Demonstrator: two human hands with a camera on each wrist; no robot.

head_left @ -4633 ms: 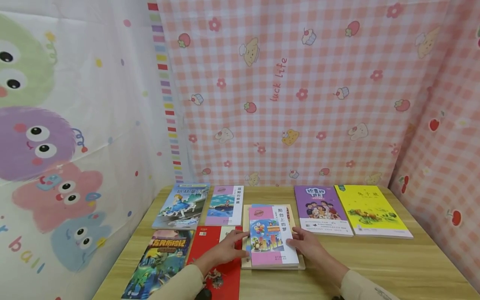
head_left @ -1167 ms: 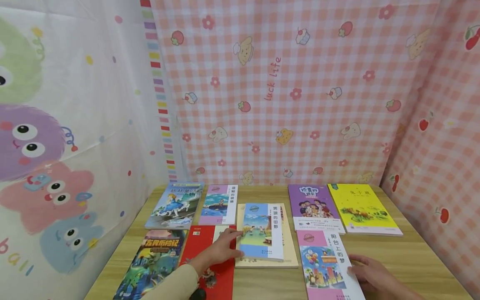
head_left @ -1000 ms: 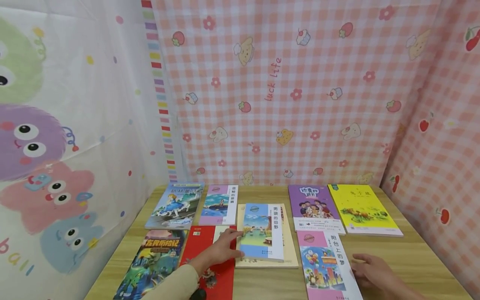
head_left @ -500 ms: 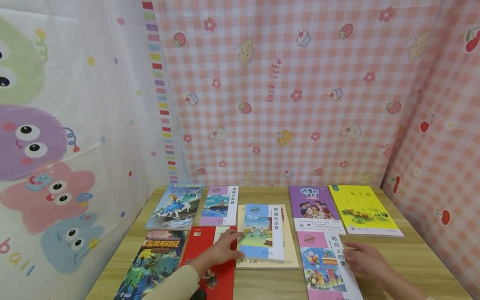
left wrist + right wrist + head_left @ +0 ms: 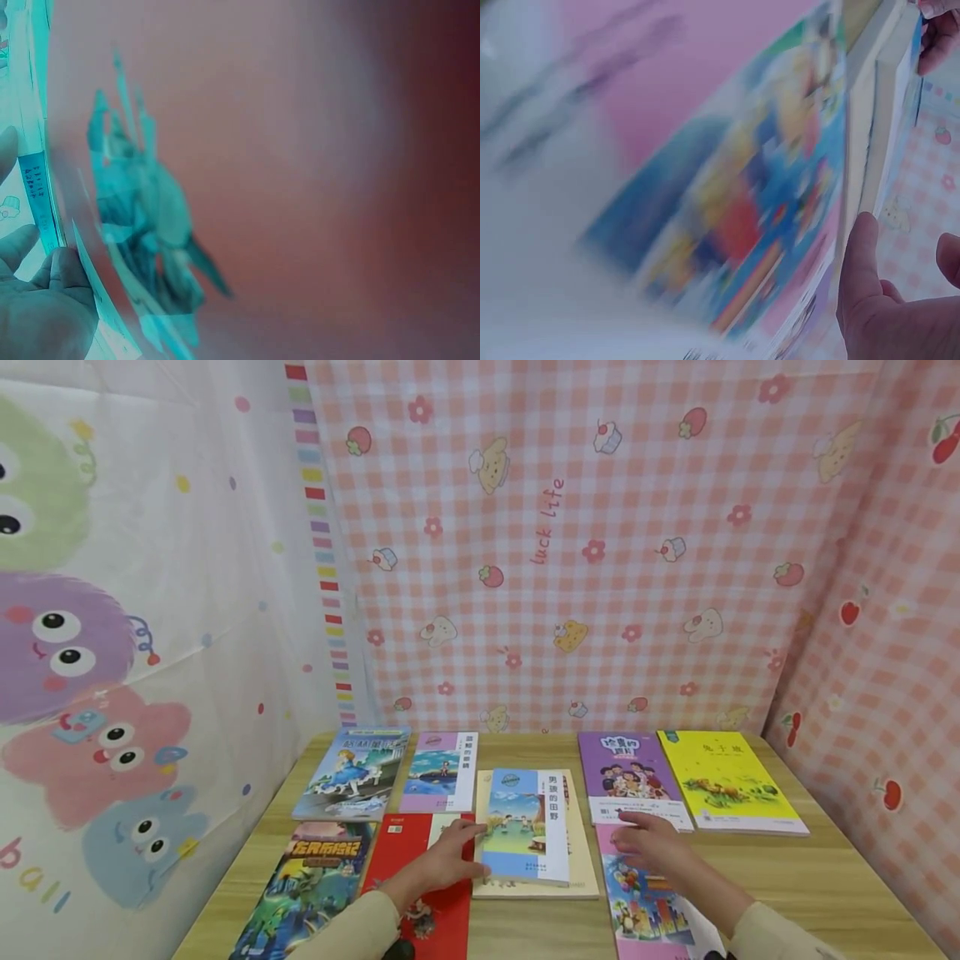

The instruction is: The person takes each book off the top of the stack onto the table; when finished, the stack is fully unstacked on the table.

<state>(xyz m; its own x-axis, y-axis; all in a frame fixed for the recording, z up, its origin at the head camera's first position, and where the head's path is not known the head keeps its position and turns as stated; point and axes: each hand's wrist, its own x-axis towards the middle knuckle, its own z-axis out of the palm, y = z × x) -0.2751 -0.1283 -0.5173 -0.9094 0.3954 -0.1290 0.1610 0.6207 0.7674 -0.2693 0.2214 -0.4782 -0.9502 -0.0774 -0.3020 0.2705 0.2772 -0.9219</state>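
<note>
In the head view, a small blue-and-white book point(image 5: 525, 827) lies on a larger cream book point(image 5: 585, 868) mid-table. My left hand point(image 5: 442, 860) rests over the red book point(image 5: 420, 893), its thumb and forefinger against the left edges of the blue-and-white book. The fingers are extended rather than curled round it. My right hand point(image 5: 656, 847) is above the top part of a pink-and-white book point(image 5: 645, 914), holding nothing. Its fingers point left toward the blue-and-white book, with a gap between. The right wrist view shows the right thumb and finger point(image 5: 861, 259) apart.
Along the back lie a fairy-tale book point(image 5: 356, 772), a pink sea-scene book point(image 5: 440, 772), a purple book point(image 5: 633, 777) and a yellow book point(image 5: 731, 781). A dark green comic-style book point(image 5: 303, 889) is front left. Cloth walls point(image 5: 600, 593) enclose the wooden table point(image 5: 817, 893).
The pink-and-white book went from atop the pile to the right, uncovering the blue-and-white book. My right hand released it and has moved back left over it. The left hand stayed beside the pile.
</note>
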